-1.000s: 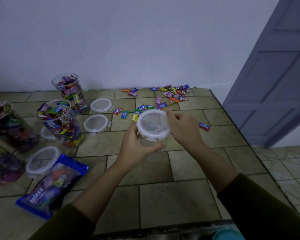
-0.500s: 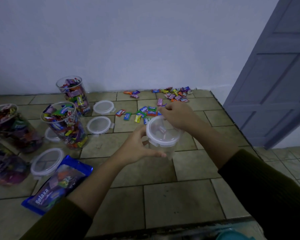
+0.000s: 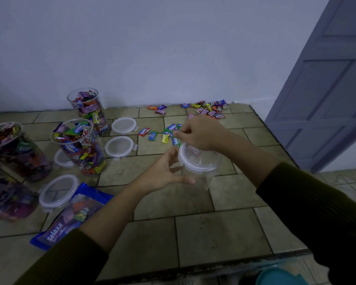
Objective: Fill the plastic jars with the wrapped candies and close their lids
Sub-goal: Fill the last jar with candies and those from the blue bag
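Left: clear round filled jars (image 3: 78, 145), crinkly candies (image 3: 152, 135) loose on the tiled counter (image 3: 214, 233). Centre: my left hand (image 3: 164, 173) cups the see-through jar (image 3: 193, 175), thumb underneath. My right hand (image 3: 201, 134) curls over its round lid (image 3: 199, 162), fingers on the far rim.

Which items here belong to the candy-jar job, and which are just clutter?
Job: clear plastic jar with white lid; loose wrapped candies; open candy-filled jars; spare white-rimmed lids; blue Relaxa candy bag.
Lying about: grey-blue panelled door; teal round object.

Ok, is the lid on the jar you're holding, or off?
On: the lid sits over the jar, right hand gripping its far edge. Latched or not, cannot tell.
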